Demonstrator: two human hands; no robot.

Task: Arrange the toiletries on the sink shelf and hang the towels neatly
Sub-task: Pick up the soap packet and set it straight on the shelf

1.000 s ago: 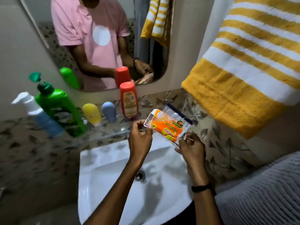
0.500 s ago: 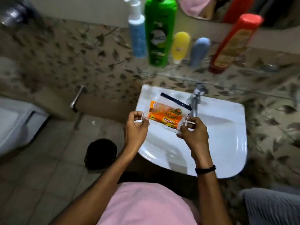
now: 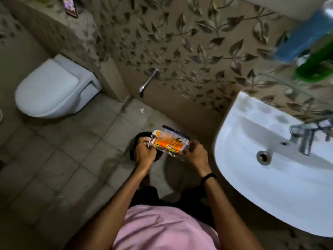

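An orange packet in clear plastic wrap point(image 3: 170, 143) is held out in front of me, over the floor, left of the white sink point(image 3: 252, 177). My left hand point(image 3: 145, 152) pinches its left end, and my right hand point(image 3: 195, 154) grips its right end. At the top right, blurred, a blue bottle point(image 3: 304, 38) and a green bottle point(image 3: 317, 67) stand on the glass shelf above the sink. No towels are in view.
A white toilet point(image 3: 54, 87) with its lid down stands at the left. A metal wall tap point(image 3: 148, 81) sticks out of the leaf-patterned wall. The sink's faucet point(image 3: 306, 139) is at the right. A dark object point(image 3: 137, 147) lies on the tiled floor under the packet.
The view swung left and down, away from the mirror and shelf toward the floor and toilet. Both hands kept hold of the packet, which now hangs left of the sink rather than over it.
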